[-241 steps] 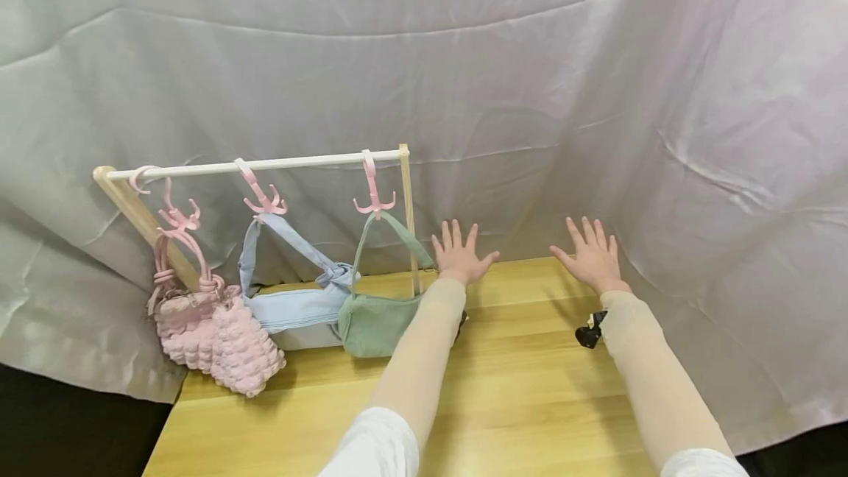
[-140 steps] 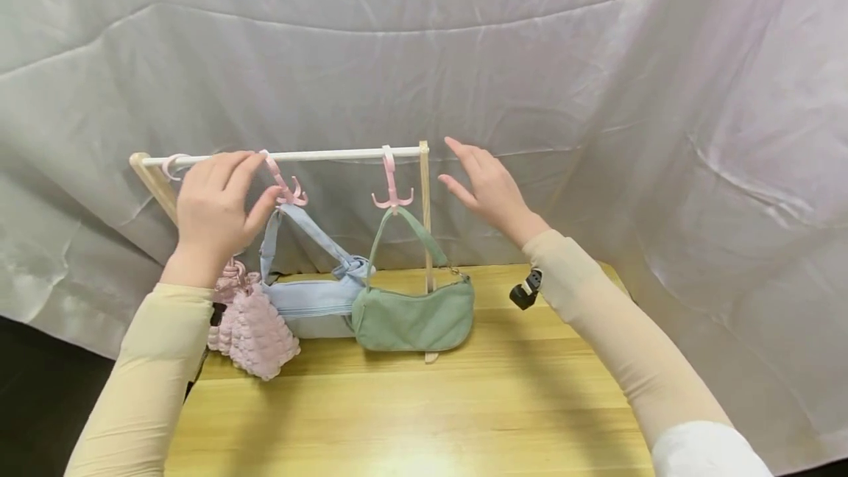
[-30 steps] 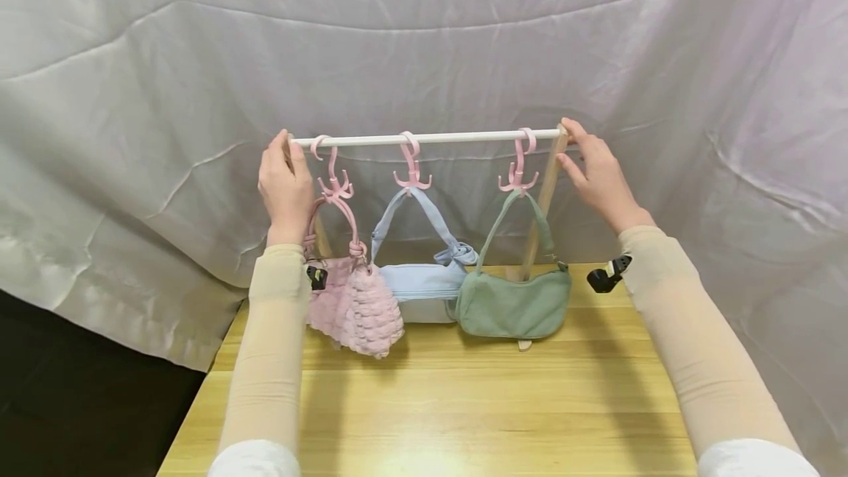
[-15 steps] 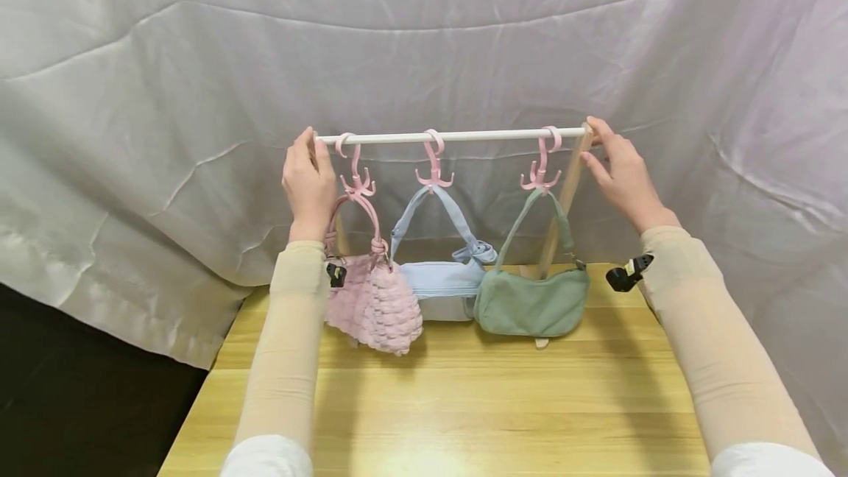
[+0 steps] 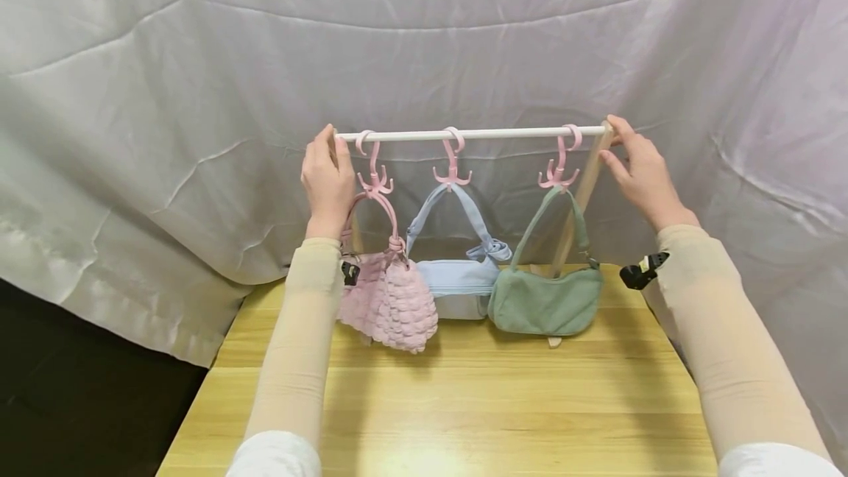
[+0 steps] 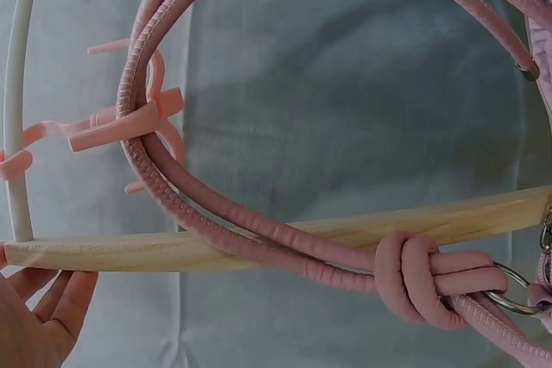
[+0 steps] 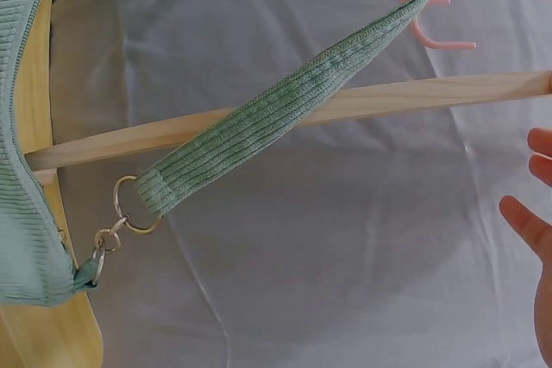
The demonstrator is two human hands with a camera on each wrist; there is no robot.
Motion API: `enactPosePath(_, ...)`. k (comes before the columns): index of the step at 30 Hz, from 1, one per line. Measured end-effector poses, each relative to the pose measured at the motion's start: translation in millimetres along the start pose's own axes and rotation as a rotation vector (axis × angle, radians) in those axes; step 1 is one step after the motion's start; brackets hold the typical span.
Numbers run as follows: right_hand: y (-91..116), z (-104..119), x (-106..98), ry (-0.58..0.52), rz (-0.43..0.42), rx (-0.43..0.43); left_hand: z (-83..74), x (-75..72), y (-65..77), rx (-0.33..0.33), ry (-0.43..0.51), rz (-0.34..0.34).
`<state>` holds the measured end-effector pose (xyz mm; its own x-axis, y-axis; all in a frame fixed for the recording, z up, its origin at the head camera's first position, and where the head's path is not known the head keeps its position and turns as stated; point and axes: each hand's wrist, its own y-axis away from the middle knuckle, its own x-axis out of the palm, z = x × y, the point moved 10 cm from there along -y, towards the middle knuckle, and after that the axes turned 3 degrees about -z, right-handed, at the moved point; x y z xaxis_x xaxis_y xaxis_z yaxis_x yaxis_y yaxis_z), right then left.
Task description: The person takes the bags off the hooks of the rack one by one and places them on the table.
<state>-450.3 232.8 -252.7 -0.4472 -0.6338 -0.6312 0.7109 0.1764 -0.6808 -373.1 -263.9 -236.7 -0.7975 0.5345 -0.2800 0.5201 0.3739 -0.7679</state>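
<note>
In the head view, my left hand [image 5: 327,182] grips the top left corner of a small rack with a white rail [image 5: 411,136] and wooden posts. Its fingertips lie against the left post [image 6: 95,253] in the left wrist view. At the opposite corner, my right hand [image 5: 645,175] has its fingers bent at the top of the right post [image 5: 583,190], thumb beside it. From pink claw hooks [image 5: 375,179] on the rail hang a puffy pink handbag [image 5: 397,304], a light blue bag [image 5: 457,276] with a knotted strap, and a green corduroy shoulder bag [image 5: 546,302].
The rack stands near the back of a wooden table [image 5: 464,403]. A grey curtain [image 5: 424,57] hangs close behind and at both sides. The table's left edge borders a dark area [image 5: 86,374].
Both hands lay spread near the table's back at first, then rose to the rack's ends. Over the last second, hands, rack and hanging bags have shifted right together.
</note>
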Motion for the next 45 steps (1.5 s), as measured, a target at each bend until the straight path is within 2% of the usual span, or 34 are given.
enactPosePath(12, 0, 1, -1, -0.002, 0.005, -0.001, 1.0, 1.5, 1.2, 0.041, -0.013, -0.017)
enactPosePath(19, 1, 5, -1, 0.019, 0.003, -0.025, 1.5, 0.8, 2.1, 0.067, -0.044, 0.062)
enactPosePath(26, 3, 6, -4, 0.032, -0.001, -0.02, -2.4, -1.0, -2.2, 0.1, -0.127, 0.135)
enactPosePath(31, 3, 8, -7, 0.032, -0.028, -0.025, -6.0, -5.9, -6.8, 0.132, -0.155, 0.158)
enactPosePath(36, 2, 15, -15, 0.035, -0.085, -0.046, -10.7, -13.7, -9.8, 0.162, -0.181, 0.163)
enactPosePath(45, -4, 50, -32, 0.033, -0.276, -0.178, -12.8, -28.2, -9.7, 0.178, -0.219, 0.173)
